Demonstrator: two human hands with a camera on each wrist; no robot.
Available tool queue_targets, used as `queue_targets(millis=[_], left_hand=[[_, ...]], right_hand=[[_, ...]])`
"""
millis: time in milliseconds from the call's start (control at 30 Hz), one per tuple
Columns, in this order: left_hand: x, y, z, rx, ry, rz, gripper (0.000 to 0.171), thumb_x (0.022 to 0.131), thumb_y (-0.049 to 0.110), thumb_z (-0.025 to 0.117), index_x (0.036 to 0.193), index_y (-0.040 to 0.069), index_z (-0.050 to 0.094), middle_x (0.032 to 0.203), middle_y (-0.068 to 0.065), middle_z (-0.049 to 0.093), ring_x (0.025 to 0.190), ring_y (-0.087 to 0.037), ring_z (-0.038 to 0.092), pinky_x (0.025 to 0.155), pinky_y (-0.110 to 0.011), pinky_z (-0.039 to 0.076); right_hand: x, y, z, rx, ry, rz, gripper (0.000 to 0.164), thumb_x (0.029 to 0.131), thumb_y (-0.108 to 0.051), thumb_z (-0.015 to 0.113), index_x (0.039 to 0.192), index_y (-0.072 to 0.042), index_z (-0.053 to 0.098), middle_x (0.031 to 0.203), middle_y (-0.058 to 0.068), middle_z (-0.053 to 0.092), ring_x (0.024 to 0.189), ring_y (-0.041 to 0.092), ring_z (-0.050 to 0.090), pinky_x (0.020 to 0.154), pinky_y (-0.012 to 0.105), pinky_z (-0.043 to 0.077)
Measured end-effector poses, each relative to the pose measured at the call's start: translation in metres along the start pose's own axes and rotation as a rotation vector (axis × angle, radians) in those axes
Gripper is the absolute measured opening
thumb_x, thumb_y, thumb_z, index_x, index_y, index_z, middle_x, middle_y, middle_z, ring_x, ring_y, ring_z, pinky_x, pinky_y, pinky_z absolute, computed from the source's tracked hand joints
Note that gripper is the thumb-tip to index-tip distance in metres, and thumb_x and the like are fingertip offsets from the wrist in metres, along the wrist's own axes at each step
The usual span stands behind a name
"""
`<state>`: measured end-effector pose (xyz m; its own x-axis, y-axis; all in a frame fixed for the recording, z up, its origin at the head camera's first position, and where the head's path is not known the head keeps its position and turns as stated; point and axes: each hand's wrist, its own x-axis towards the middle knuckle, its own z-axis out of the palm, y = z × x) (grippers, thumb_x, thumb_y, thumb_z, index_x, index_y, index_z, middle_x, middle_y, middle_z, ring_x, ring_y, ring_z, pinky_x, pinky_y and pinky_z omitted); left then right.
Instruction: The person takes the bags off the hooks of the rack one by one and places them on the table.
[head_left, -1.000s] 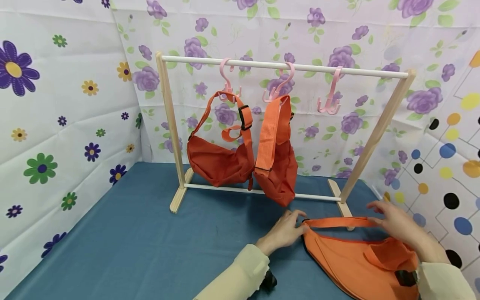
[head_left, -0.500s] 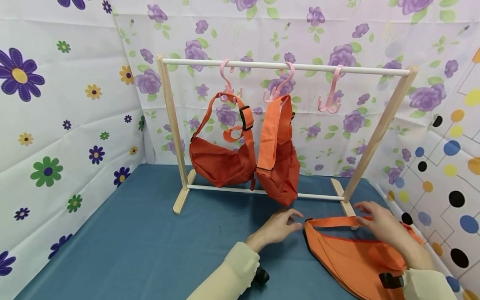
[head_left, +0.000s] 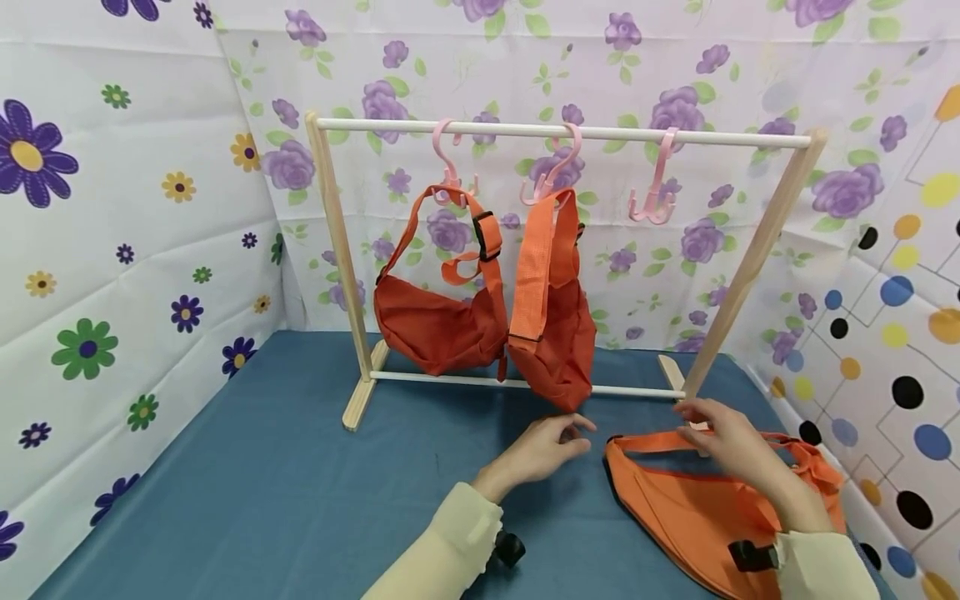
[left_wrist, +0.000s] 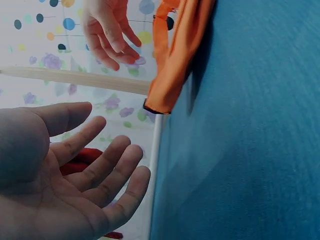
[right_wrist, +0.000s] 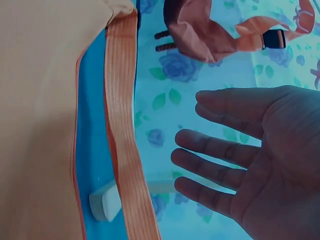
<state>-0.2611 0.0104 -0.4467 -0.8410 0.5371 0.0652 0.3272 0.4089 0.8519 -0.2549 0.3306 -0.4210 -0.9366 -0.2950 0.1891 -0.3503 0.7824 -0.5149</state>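
Observation:
An orange waist bag (head_left: pixel 686 504) lies on the blue cloth at the front right, its strap (head_left: pixel 660 442) stretched along the far side. My right hand (head_left: pixel 731 437) is over the bag and strap; in the right wrist view its fingers (right_wrist: pixel 215 150) are spread beside the strap, holding nothing. To the left of the bag's tip, my left hand (head_left: pixel 536 450) hovers over the cloth with loosely bent fingers (left_wrist: pixel 115 175) and an empty palm. Two red-orange bags hang by their straps from pink hooks: one bag (head_left: pixel 442 325) at the left, another bag (head_left: pixel 555 342) in the middle.
A rack with a white top rail (head_left: pixel 480 128) and wooden legs (head_left: pixel 757 258) stands at the back. A third pink hook (head_left: pixel 655 187) on the rail bears nothing. Patterned cloth walls (head_left: pixel 112 250) enclose the blue table cloth (head_left: pixel 285 492).
Both hands have moved left. My left hand has drawn away from the waist bag's tip, and my right hand has come off the strap's right part. The bag lies on the cloth.

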Motion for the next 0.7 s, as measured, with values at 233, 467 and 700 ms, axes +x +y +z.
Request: queue_targets(millis=[233, 467, 700], left_hand=[[-0.002, 0.004, -0.004, -0.028, -0.060, -0.021, 0.024, 0.107, 0.027, 0.061, 0.130, 0.024, 0.070, 0.104, 0.007, 0.065, 0.090, -0.012, 0.059, 0.075, -0.026, 0.049], [-0.005, 0.006, -0.008, -0.004, -0.088, -0.002, 0.024, 0.107, 0.027, 0.061, 0.128, 0.021, 0.072, 0.108, 0.006, 0.067, 0.095, -0.012, 0.062, 0.078, -0.025, 0.050], [-0.012, 0.015, -0.016, -0.008, -0.120, 0.055, 0.025, 0.108, 0.030, 0.059, 0.129, 0.021, 0.072, 0.112, 0.010, 0.068, 0.095, -0.002, 0.061, 0.082, -0.024, 0.051]], right_hand=[[0.011, -0.014, 0.004, 0.005, 0.016, -0.024, 0.030, 0.100, -0.011, 0.071, 0.129, -0.005, 0.067, 0.117, 0.014, 0.069, 0.113, 0.040, 0.064, 0.093, 0.063, 0.051], [0.018, -0.025, 0.006, 0.015, 0.021, -0.020, 0.030, 0.101, -0.014, 0.071, 0.130, -0.006, 0.067, 0.118, 0.013, 0.069, 0.115, 0.040, 0.064, 0.094, 0.062, 0.051], [0.027, -0.036, 0.008, 0.043, 0.018, -0.038, 0.028, 0.103, -0.014, 0.067, 0.130, -0.007, 0.067, 0.117, 0.012, 0.069, 0.111, 0.037, 0.066, 0.093, 0.059, 0.053]])
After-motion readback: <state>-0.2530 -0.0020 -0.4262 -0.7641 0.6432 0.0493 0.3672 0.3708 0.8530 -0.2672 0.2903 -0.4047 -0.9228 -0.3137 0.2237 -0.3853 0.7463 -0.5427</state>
